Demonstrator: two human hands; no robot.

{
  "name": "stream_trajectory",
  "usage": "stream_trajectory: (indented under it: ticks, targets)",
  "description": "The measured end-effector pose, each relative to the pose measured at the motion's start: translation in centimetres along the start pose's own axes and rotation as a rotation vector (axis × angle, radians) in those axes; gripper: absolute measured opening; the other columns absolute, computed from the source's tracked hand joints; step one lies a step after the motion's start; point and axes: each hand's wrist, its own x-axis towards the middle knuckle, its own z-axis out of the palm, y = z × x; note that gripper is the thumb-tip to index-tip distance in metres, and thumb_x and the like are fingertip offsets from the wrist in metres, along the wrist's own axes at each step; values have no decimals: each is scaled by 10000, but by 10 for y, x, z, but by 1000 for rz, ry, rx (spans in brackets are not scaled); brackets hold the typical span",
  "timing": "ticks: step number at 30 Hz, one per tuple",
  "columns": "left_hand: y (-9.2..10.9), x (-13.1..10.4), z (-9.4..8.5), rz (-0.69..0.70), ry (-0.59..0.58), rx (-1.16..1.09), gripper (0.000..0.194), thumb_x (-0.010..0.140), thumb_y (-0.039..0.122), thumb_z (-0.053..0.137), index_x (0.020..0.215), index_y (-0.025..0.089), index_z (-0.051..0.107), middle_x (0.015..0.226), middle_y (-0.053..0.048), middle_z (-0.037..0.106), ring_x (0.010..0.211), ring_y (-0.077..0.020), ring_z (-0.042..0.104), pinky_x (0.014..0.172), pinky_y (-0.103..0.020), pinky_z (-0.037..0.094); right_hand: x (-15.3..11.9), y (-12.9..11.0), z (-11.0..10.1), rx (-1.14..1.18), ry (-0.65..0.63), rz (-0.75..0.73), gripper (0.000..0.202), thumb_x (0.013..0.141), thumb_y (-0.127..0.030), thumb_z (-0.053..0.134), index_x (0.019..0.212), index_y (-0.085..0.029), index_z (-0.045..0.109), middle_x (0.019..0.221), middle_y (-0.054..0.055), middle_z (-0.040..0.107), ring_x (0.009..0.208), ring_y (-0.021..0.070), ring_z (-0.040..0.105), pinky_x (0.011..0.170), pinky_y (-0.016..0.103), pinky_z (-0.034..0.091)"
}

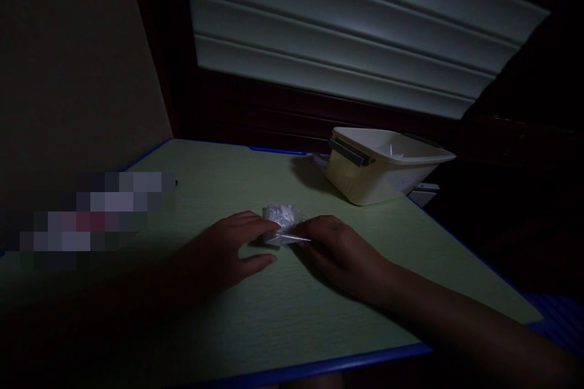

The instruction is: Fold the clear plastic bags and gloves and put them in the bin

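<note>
A small clear plastic bag (281,216) with whitish, crinkled contents lies on the pale green table (219,328). The dim light hides what exactly is inside. My left hand (228,249) is at the bag's left side, thumb and fingers apart, with a fingertip at the bag. From the right, my right hand (340,249) pinches the bag's near right edge between thumb and fingers. A stiff-looking flap of the plastic sticks out toward the right hand.
A cream plastic bin (374,185) with a dark grey handle stands at the table's back right, something pale inside. Blurred-out items (100,219) lie at the left. Blue edging (328,364) rims the table. Behind is a slatted pale panel (337,30).
</note>
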Motion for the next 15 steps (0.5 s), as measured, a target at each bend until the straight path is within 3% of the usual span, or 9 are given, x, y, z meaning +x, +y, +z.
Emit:
stream_trajectory:
  ticks: [3, 6, 12, 15]
  targets:
    - [1, 7, -3, 4, -25, -18, 170, 880, 256, 568, 970, 186, 694, 930, -41, 736, 877, -172, 677, 816, -275, 515, 0, -1, 1, 31, 27, 45, 211, 947, -175, 456, 894, -149, 658, 842, 90, 713, 775, 185, 649, 734, 311, 487]
    - [3, 13, -5, -13, -15, -46, 186, 874, 272, 544, 830, 179, 699, 839, -47, 737, 810, -179, 677, 756, -280, 506, 2, -1, 1, 67, 66, 89, 202, 951, -215, 478, 840, -164, 639, 764, 54, 684, 702, 164, 620, 659, 279, 463]
    - [14, 18, -5, -334, -13, -118, 294, 820, 422, 519, 712, 190, 664, 650, 17, 653, 618, -154, 603, 595, -257, 431, 7, 1, 6, 322, 96, 252, 133, 933, -268, 509, 928, -165, 593, 758, 36, 681, 648, 150, 611, 583, 252, 437]
    - [19, 18, -2, -409, -12, -128, 349, 819, 460, 475, 649, 193, 621, 574, 36, 571, 569, -145, 549, 543, -255, 381, 7, 2, 9, 414, 104, 301, 148, 912, -273, 535, 1027, -179, 535, 725, 9, 672, 612, 145, 607, 561, 245, 436]
